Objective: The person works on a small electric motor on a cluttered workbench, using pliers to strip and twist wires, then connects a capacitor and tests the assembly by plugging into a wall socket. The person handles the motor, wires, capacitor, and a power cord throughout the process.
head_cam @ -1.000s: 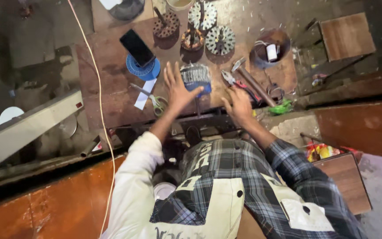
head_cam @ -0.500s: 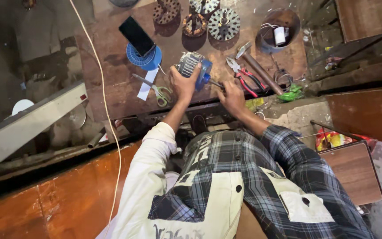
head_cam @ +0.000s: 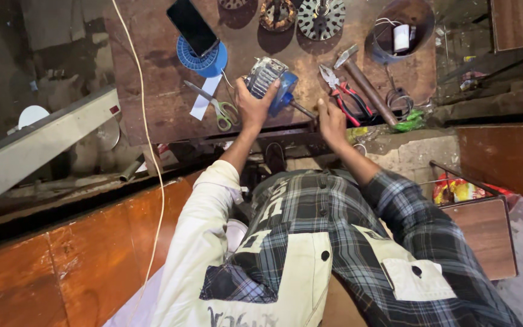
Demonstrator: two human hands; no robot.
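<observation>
Left hand [head_cam: 253,108] grips motor stator [head_cam: 266,75]; right hand [head_cam: 332,123] on bench [head_cam: 152,91].

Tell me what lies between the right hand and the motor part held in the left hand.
Nothing blocks it. The left hand grips the ribbed motor part on its blue base; the right hand rests at the table edge, with only a thin rod and bare table between.

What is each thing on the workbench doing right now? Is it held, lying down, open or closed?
left hand: closed around the motor stator.
motor stator: held, tilted above the bench.
right hand: holds nothing, resting at the bench edge.
scissors: lying flat, blades closed.
pliers: lying flat, handles slightly apart.
hammer: lying flat.
phone: screen dark, resting on the blue spool.
</observation>
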